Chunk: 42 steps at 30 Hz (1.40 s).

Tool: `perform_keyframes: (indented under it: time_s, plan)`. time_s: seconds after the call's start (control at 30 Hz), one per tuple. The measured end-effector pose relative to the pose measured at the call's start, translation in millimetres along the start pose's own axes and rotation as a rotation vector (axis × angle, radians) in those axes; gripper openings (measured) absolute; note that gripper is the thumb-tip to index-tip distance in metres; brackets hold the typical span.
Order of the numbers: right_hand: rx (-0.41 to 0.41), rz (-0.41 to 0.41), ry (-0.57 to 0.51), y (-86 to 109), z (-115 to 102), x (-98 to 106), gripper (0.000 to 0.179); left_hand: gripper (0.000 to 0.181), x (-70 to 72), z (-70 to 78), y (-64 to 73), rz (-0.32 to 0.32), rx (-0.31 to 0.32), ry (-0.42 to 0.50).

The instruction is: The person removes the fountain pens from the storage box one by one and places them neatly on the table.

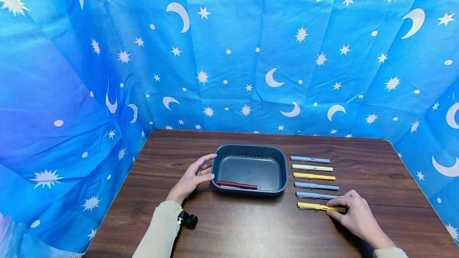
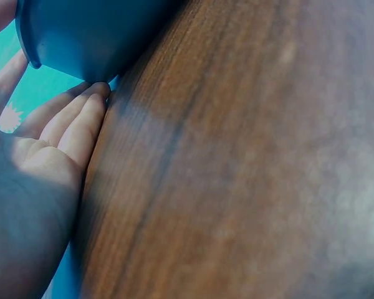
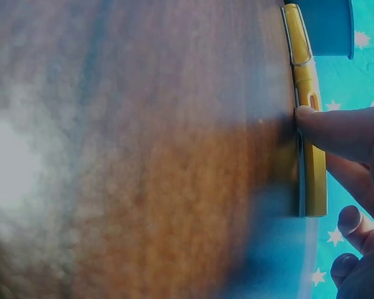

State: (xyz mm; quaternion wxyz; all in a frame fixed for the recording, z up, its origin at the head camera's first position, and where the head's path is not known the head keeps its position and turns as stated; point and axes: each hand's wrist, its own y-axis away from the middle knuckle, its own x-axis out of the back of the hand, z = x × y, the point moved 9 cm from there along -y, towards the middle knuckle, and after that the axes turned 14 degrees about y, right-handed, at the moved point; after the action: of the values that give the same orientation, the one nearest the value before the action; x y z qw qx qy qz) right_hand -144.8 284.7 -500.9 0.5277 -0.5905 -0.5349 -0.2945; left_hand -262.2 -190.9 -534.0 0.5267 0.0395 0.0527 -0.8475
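Observation:
A dark blue-grey rectangular tub (image 1: 251,149) stands on the table, and a dark red pen (image 1: 236,185) lies inside along its near wall. At the tub's left side, my left hand (image 1: 191,178) touches the rim with thumb and fingertips; the left wrist view shows its fingers fairly straight along the tub (image 2: 93,37). My right hand (image 1: 355,214) pinches the yellow pen (image 1: 312,206) nearest me, toward its right end. In the right wrist view the thumb (image 3: 336,128) presses on the barrel of that clipped yellow pen (image 3: 315,180), which appears to lie on the table.
Right of the tub, several more pens lie in a column: a blue pen (image 1: 310,159), a pale green pen (image 1: 312,167), another yellow pen (image 1: 313,176) and two more blue ones. Brown wood-grain table (image 1: 229,226); a blue star-and-moon curtain (image 1: 229,71) hangs behind and at the sides.

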Motion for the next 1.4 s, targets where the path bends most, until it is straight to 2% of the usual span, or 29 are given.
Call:
perform_keyframes:
  time_s: [0.5, 0.67, 0.83, 1.1, 1.23, 1.4]
  plan:
    - [-0.003, -0.035, 0.002, -0.9, 1, -1, 0.027, 0.064, -2.6, 3.0, 1.0, -0.002, -0.003, 0.014]
    - [-0.02, -0.06, -0.014, -2.5, 2, -1, 0.027, 0.065, -3.3, 3.7, 1.1, -0.002, -0.002, 0.012]
    - [-0.026, -0.05, -0.049, -5.5, 0, 4, 0.032, 0.065, -3.0, 3.3, 1.1, -0.001, -0.002, 0.015]
    - [-0.055, -0.006, -0.16, -11.8, 1, 15, 0.041, 0.064, -1.8, 1.4, 0.8, -0.001, -0.006, 0.014]
    - [-0.121, -0.054, -0.245, -16.4, 4, 15, 0.044, 0.064, -1.6, 1.1, 0.9, -0.001, -0.003, 0.017]
    - [-0.209, -0.111, -0.431, -23.6, 4, 14, 0.047, 0.064, -1.9, 1.9, 1.4, -0.005, -0.004, 0.014]
